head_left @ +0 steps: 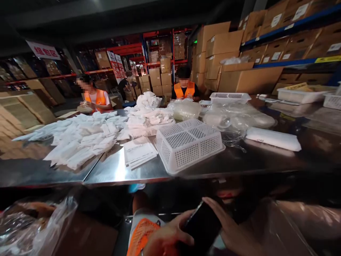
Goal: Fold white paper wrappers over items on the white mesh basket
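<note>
Below the table edge, at the bottom of the head view, both my hands hold a black phone (pixel 200 224). My left hand (pixel 165 239) grips its lower left side with the thumb laid across the front. My right hand (pixel 232 227) wraps the right side, fingers curled over the top edge. An orange mesh vest (pixel 140 237) shows just left of my left hand. On the steel table (pixel 125 172) above stands an upturned white perforated basket (pixel 188 143), beside a small stack of flat white packets (pixel 138 152).
A wide heap of white packets (pixel 80 137) covers the table's left. Clear plastic bags (pixel 234 122) lie at the right, with another white basket (pixel 229 96) behind. Two people in orange vests sit across the table. Cardboard boxes (pixel 247 80) fill shelves around. A plastic bag (pixel 34 224) hangs at lower left.
</note>
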`<action>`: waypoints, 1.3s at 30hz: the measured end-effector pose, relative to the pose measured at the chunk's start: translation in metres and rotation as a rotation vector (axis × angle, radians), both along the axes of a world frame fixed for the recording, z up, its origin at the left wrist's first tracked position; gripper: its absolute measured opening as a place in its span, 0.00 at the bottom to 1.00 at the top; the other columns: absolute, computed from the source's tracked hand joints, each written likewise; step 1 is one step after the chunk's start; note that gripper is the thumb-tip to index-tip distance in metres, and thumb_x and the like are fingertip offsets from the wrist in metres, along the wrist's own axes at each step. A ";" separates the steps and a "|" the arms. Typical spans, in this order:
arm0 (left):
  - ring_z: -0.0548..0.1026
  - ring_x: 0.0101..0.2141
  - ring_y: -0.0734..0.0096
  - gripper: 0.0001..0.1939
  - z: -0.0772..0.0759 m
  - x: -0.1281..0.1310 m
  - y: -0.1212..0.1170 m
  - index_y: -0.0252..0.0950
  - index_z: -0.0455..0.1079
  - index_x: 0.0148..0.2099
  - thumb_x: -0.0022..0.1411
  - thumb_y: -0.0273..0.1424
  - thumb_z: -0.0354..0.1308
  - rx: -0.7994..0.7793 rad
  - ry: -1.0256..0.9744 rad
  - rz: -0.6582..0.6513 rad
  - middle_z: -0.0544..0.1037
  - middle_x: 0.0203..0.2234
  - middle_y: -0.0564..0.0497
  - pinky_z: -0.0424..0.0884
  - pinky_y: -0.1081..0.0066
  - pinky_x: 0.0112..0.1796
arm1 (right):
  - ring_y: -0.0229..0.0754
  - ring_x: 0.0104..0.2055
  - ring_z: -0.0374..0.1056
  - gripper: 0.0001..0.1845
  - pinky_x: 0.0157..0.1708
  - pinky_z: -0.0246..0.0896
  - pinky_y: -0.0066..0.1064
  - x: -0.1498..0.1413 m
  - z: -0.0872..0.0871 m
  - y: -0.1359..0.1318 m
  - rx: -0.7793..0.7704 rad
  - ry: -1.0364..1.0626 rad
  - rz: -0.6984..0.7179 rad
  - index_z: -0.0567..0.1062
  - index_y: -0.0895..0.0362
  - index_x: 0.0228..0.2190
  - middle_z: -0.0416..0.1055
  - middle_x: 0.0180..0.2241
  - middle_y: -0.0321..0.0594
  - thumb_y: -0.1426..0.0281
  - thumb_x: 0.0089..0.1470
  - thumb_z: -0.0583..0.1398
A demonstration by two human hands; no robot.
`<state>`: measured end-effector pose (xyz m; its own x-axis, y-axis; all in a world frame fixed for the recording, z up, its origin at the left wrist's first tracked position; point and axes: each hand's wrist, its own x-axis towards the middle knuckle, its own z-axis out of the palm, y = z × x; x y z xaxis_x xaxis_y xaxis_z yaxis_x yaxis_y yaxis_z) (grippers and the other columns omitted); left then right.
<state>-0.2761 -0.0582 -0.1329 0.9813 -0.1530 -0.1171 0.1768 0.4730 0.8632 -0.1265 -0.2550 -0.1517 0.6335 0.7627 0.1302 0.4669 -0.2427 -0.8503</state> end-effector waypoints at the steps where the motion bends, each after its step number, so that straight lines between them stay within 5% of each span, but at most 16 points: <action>1: 0.68 0.53 0.51 0.45 -0.001 -0.001 -0.002 0.39 0.66 0.60 0.36 0.33 0.73 -0.001 0.003 0.078 0.74 0.50 0.46 0.59 0.58 0.55 | 0.47 0.60 0.60 0.34 0.62 0.52 0.47 -0.006 0.002 0.011 0.085 0.075 -0.106 0.65 0.47 0.57 0.62 0.60 0.40 0.68 0.47 0.56; 4: 0.72 0.49 0.51 0.45 0.001 -0.002 -0.014 0.38 0.66 0.60 0.37 0.32 0.73 -0.079 -0.042 0.350 0.75 0.48 0.44 0.65 0.60 0.50 | 0.50 0.58 0.63 0.32 0.61 0.54 0.48 -0.036 0.004 0.037 0.342 0.459 -0.366 0.65 0.54 0.55 0.66 0.57 0.47 0.55 0.51 0.57; 8: 0.69 0.53 0.52 0.32 0.013 -0.001 -0.030 0.38 0.66 0.60 0.56 0.45 0.62 -0.281 -0.142 0.532 0.74 0.52 0.43 0.61 0.57 0.55 | 0.50 0.64 0.54 0.37 0.64 0.50 0.43 -0.077 0.009 0.041 0.401 1.025 -0.214 0.64 0.52 0.54 0.61 0.61 0.45 0.47 0.48 0.60; 13: 0.66 0.56 0.52 0.29 0.022 0.006 -0.036 0.36 0.69 0.58 0.62 0.49 0.53 -0.317 -0.166 0.615 0.74 0.52 0.43 0.57 0.58 0.58 | 0.48 0.63 0.56 0.59 0.63 0.50 0.43 -0.086 0.015 0.035 0.324 1.060 0.015 0.40 0.49 0.64 0.56 0.63 0.47 0.54 0.42 0.68; 17: 0.66 0.56 0.50 0.33 0.018 0.012 -0.032 0.35 0.68 0.58 0.60 0.52 0.54 -0.353 -0.142 0.618 0.72 0.54 0.43 0.57 0.57 0.58 | 0.56 0.59 0.61 0.71 0.60 0.55 0.48 -0.078 0.011 0.041 0.292 0.940 -0.005 0.38 0.52 0.65 0.62 0.59 0.52 0.51 0.29 0.72; 22: 0.64 0.57 0.51 0.31 0.015 0.022 -0.021 0.36 0.68 0.59 0.62 0.52 0.52 -0.365 -0.099 0.625 0.72 0.54 0.45 0.55 0.57 0.59 | 0.53 0.61 0.59 0.58 0.60 0.55 0.45 -0.069 0.012 0.055 0.221 0.918 -0.059 0.46 0.51 0.64 0.61 0.60 0.47 0.50 0.40 0.68; 25: 0.64 0.58 0.50 0.31 0.018 0.030 -0.016 0.36 0.68 0.59 0.62 0.51 0.51 -0.372 -0.085 0.617 0.72 0.54 0.44 0.55 0.57 0.59 | 0.49 0.61 0.60 0.47 0.59 0.58 0.44 -0.067 0.021 0.063 0.238 1.129 -0.232 0.47 0.48 0.64 0.62 0.60 0.44 0.46 0.51 0.58; 29: 0.63 0.59 0.50 0.32 0.021 0.037 -0.013 0.36 0.67 0.60 0.62 0.52 0.51 -0.403 -0.050 0.607 0.71 0.56 0.45 0.55 0.57 0.59 | 0.51 0.62 0.58 0.43 0.57 0.60 0.46 -0.067 0.027 0.068 0.289 1.263 -0.292 0.46 0.46 0.65 0.59 0.62 0.41 0.43 0.54 0.52; 32: 0.63 0.59 0.50 0.32 0.019 0.036 -0.012 0.36 0.67 0.60 0.61 0.51 0.52 -0.426 -0.028 0.630 0.72 0.55 0.44 0.54 0.56 0.60 | 0.52 0.66 0.50 0.39 0.61 0.55 0.49 -0.064 0.013 0.062 0.255 1.013 -0.332 0.46 0.43 0.64 0.49 0.66 0.37 0.44 0.57 0.49; 36: 0.63 0.59 0.50 0.31 0.014 0.032 -0.010 0.37 0.68 0.59 0.61 0.50 0.54 -0.465 -0.004 0.658 0.72 0.55 0.45 0.55 0.56 0.60 | 0.57 0.68 0.41 0.34 0.65 0.39 0.57 -0.055 -0.013 0.051 0.178 0.197 -0.264 0.51 0.43 0.63 0.43 0.68 0.37 0.52 0.59 0.50; 39: 0.62 0.60 0.50 0.31 0.010 0.029 -0.009 0.36 0.67 0.60 0.62 0.49 0.53 -0.459 -0.021 0.686 0.70 0.57 0.44 0.55 0.57 0.60 | 0.64 0.68 0.36 0.31 0.63 0.34 0.64 -0.046 -0.014 0.053 0.129 -0.287 -0.155 0.57 0.40 0.62 0.39 0.69 0.32 0.50 0.58 0.51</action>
<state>-0.2468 -0.0672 -0.1225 0.8752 0.4528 -0.1699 -0.2935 0.7765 0.5576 -0.1726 -0.2017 -0.1661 0.6638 0.6262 0.4089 0.6577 -0.2283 -0.7179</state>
